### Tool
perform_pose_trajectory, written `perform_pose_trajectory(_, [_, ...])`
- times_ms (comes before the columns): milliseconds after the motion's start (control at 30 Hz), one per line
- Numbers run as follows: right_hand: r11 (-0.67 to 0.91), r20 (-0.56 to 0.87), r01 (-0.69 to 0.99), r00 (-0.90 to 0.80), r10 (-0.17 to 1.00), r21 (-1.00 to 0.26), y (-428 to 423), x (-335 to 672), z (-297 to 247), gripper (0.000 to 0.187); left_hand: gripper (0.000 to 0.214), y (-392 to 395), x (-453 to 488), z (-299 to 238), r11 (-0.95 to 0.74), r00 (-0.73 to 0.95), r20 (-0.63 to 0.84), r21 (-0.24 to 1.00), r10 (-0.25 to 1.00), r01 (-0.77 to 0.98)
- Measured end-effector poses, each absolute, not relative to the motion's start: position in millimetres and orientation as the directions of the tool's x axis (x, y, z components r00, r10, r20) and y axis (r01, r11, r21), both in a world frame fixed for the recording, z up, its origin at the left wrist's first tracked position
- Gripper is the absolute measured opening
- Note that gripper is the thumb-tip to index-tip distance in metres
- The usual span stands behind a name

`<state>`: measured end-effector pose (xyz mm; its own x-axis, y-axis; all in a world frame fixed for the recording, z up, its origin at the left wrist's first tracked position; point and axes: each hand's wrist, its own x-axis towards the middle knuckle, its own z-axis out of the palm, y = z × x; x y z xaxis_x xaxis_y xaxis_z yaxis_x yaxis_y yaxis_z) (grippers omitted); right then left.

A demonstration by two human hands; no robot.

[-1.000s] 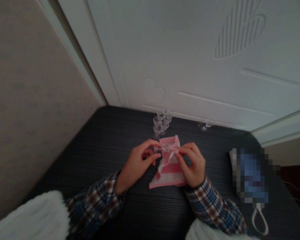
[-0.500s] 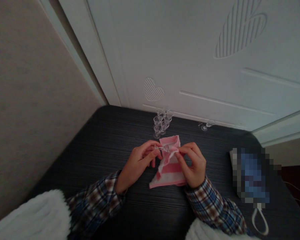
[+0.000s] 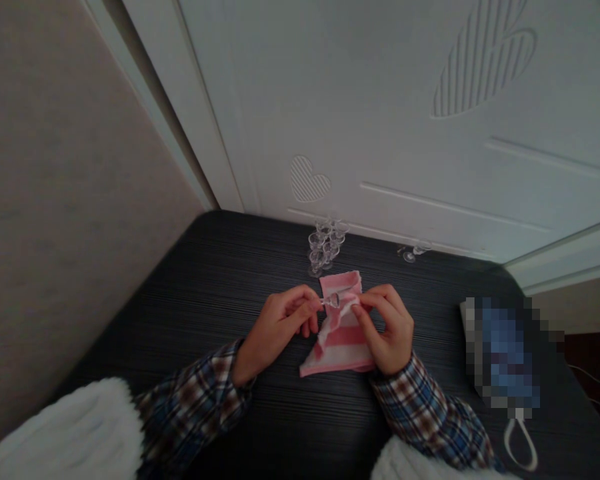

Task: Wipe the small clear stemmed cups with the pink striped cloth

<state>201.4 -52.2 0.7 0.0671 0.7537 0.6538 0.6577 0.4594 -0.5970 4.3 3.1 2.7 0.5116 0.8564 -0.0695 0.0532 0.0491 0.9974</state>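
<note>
A pink and white striped cloth (image 3: 341, 340) lies on the dark table (image 3: 205, 287) in front of me. My left hand (image 3: 280, 323) pinches a tiny clear stemmed glass (image 3: 333, 299) by its foot, holding it sideways over the cloth's top. My right hand (image 3: 387, 327) pinches the cloth's upper edge against the glass bowl, its fingers closed. Both arms wear plaid sleeves.
Several small clear stemmed glasses (image 3: 324, 245) stand in a cluster at the table's back, by the white door (image 3: 380, 100). One more tiny glass (image 3: 413, 251) lies on its side to the right. A blurred blue object (image 3: 505, 350) with a white loop sits at the right edge.
My left hand has slid the tiny glass a little to the right, further into the cloth held by my right hand. The cloth has barely shifted.
</note>
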Motion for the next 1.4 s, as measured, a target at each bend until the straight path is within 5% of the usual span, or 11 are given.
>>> perform_pose_trajectory(1400, [0.446, 0.644, 0.672, 0.061, 0.762, -0.591, -51.2, 201.5, -1.0, 0.011, 0.028, 3.5, 5.7, -1.7, -0.007, 0.477, -0.056, 0.992, 0.877, 0.129])
